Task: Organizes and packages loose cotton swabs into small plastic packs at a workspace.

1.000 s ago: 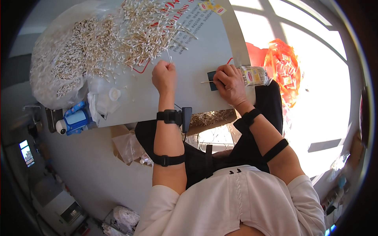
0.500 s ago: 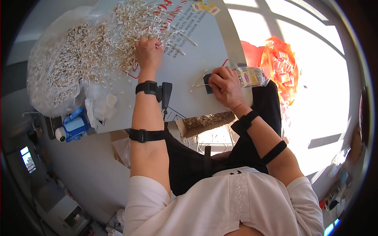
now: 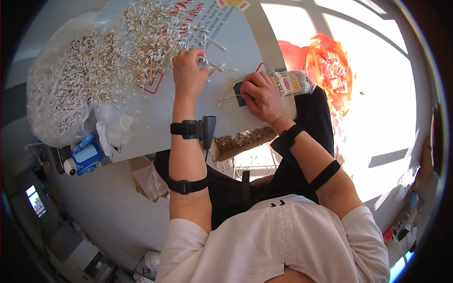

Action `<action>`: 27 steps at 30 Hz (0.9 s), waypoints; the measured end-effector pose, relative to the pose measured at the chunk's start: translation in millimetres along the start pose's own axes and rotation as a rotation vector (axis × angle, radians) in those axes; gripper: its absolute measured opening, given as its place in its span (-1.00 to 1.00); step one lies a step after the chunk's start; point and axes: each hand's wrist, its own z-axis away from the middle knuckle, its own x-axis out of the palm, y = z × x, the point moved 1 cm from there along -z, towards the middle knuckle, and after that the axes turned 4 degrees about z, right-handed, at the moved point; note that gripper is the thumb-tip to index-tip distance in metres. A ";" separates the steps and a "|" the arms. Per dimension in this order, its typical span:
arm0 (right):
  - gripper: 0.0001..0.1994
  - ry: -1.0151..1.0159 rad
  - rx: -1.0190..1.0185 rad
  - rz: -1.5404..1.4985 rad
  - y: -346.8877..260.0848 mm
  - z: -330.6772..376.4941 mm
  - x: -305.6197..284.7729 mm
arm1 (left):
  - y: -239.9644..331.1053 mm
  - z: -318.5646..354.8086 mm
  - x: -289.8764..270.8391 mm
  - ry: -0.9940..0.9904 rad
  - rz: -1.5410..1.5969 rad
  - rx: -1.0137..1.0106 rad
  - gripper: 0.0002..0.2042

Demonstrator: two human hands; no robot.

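while my left hand point(image 3: 190, 70) parts thumb and finger just right of the swab pile point(image 3: 150, 47), i have the right hand point(image 3: 262, 97) curled around a cotton swab point(image 3: 231, 97), farther right of that pile.

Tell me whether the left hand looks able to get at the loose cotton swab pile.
Likely yes: the left hand is right beside the cotton swab pile, which lies uncovered on the table, and nothing visible blocks the way.
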 end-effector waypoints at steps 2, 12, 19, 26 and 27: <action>-0.92 0.005 0.000 0.000 0.6 0.6 0.0 | -2.7 -10.3 0.5 0.059 0.165 -0.241 -0.76; -0.91 0.013 0.004 0.004 -0.4 0.9 3.2 | -31.1 -46.8 5.1 0.000 0.368 -0.439 -0.84; -0.91 0.024 0.007 -0.001 2.1 1.6 1.8 | -33.1 -1.0 -25.0 -0.201 0.106 -0.101 -0.87; -0.92 0.015 0.004 -0.002 0.5 1.0 2.4 | -3.6 30.8 -11.2 -0.167 -0.050 -0.018 -0.81; -0.92 0.013 0.005 -0.003 0.6 1.2 2.0 | 2.3 32.7 -8.0 -0.168 -0.048 -0.016 -0.81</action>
